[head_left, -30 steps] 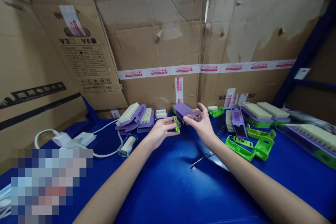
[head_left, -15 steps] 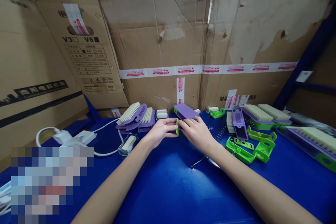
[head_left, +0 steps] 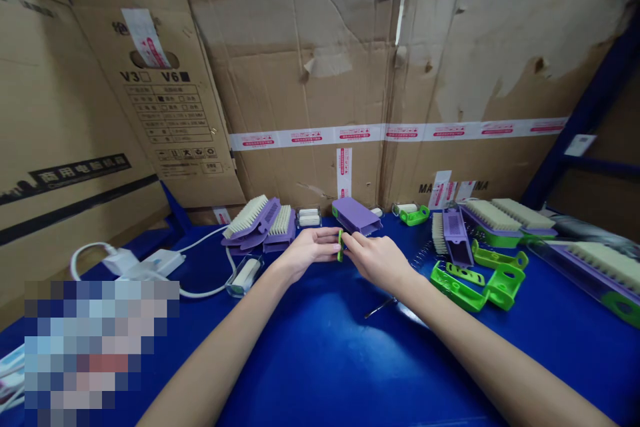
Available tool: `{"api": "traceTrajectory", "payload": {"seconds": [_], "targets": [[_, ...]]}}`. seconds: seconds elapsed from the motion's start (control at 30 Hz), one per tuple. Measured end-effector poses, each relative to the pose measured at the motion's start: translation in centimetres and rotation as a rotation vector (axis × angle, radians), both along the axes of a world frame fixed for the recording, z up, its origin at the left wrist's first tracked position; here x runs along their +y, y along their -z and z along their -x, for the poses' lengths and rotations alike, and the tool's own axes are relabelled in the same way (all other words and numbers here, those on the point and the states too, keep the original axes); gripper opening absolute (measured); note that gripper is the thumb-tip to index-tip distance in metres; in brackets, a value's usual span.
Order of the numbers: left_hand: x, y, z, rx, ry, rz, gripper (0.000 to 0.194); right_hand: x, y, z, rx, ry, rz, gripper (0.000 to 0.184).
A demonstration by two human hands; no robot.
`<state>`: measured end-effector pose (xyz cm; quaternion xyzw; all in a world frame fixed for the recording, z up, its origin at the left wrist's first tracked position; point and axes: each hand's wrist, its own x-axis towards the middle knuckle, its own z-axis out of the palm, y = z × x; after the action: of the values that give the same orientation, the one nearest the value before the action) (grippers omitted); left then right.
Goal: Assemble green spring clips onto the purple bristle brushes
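My left hand (head_left: 311,251) grips a small flat green plastic plate (head_left: 341,245) between fingers and thumb, holding it on edge above the blue table. From the other side, my right hand (head_left: 376,259) brings its closed fingertips against the plate. Whatever those fingers pinch is hidden from me. Just behind both hands lies a purple plastic brush housing (head_left: 356,215), hollow end towards me. Thin metal coil springs (head_left: 423,255) rest to the right of my right hand. A slim metal tool (head_left: 380,307) lies under my right forearm, partly covered by it.
Purple brushes with pale bristles (head_left: 250,220) are stacked at left, with others (head_left: 487,212) at right. Green plastic brackets (head_left: 504,283) lie right of my forearm. A clear case with a white roller (head_left: 245,276) sits near a white plug and cable (head_left: 120,260). Cardboard (head_left: 300,80) walls the back.
My right hand has come from an open pose beside the purple housing down to the green plate, its fingers closing there. My left hand keeps the plate, now turned edge-on.
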<state>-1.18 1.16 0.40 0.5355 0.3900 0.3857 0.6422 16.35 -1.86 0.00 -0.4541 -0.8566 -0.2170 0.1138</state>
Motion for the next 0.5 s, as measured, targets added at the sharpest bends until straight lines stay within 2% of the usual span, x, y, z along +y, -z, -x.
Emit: {"api": "traceTrajectory", "payload": {"seconds": [0.23, 0.5], "targets": [[-0.05, 0.79, -0.60, -0.044, -0.026, -0.080, 0.049, -0.16, -0.39, 0.10, 0.150, 0.084, 0.093, 0.029], [0.08, 0.91, -0.58, -0.004, 0.012, -0.120, 0.053, 0.05, -0.23, -0.21, 0.321, 0.032, 0.166, 0.016]]}}
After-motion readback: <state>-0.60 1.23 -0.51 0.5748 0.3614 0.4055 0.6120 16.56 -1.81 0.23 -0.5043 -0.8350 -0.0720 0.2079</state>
